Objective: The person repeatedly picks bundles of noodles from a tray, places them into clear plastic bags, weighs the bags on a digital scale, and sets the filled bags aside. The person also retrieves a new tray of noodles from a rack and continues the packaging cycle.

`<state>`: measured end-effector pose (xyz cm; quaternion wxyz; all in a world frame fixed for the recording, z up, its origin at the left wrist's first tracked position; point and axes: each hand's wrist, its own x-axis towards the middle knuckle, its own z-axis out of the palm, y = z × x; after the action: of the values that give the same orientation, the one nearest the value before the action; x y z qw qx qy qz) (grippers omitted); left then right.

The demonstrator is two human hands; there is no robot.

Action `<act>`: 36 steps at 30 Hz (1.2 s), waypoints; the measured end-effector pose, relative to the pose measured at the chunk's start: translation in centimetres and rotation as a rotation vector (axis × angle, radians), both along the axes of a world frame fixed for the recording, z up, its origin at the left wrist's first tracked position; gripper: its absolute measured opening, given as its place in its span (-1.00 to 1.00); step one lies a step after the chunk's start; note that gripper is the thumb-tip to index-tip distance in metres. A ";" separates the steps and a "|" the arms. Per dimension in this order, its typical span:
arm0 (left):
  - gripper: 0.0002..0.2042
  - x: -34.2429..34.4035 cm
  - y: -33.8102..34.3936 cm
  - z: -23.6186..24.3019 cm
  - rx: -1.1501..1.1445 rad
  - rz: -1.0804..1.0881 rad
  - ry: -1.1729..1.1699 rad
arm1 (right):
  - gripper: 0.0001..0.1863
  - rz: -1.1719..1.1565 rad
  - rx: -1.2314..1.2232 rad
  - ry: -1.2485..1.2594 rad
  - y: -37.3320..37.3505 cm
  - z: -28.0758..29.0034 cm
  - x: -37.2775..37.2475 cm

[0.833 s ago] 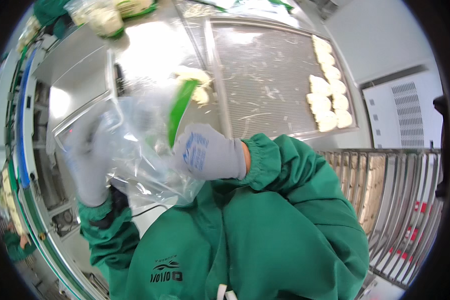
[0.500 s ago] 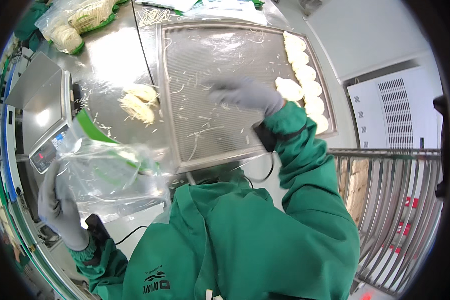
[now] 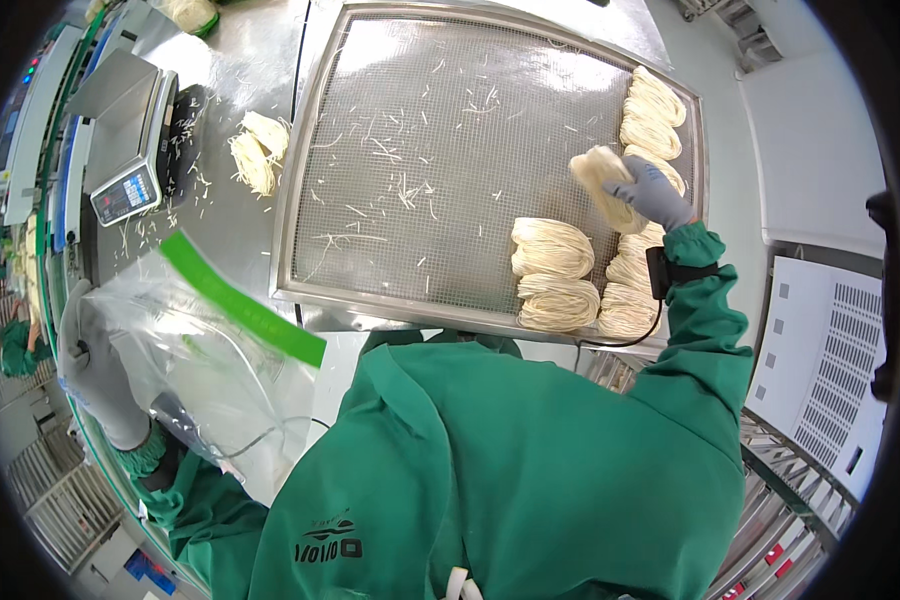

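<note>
My right hand, in a grey glove, grips a pale noodle bundle above the right side of a mesh-bottomed metal tray. Beneath and beside it, a column of folded noodle bundles runs along the tray's right edge. Two more bundles lie at the near edge, left of that column. At the lower left my gloved left hand is closed on the edge of a clear plastic bag with a green strip. The bag hangs slack, and I make out no noodles in it.
A digital scale stands at the far left. Between it and the tray, a loose clump of noodles lies on the metal table. Noodle scraps are scattered on table and tray. A metal rack and a white vented panel are at the right.
My right hand has moved right across the tray and now holds a noodle bundle. The view has shifted, showing more bundles at the near right. My left hand still holds the bag.
</note>
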<state>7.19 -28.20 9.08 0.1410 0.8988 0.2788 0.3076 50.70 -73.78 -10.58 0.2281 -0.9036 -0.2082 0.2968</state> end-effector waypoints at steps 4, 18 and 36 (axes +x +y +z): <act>-0.73 2.0 -1.8 -0.3 0.284 0.094 0.164 | -0.41 0.668 -0.029 0.117 2.3 -1.6 -4.4; -0.80 8.3 -5.8 -0.2 0.522 0.208 0.085 | -0.40 0.807 -0.048 0.362 -0.3 0.4 -7.0; -0.89 17.2 -9.1 -4.5 0.520 -0.130 -0.147 | -0.13 -0.049 0.678 0.606 1.5 11.6 -16.3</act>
<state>24.35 -37.27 4.61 -0.0552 0.8961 0.1214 0.4233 34.40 -72.30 1.02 0.5688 -0.6549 -0.1962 0.4573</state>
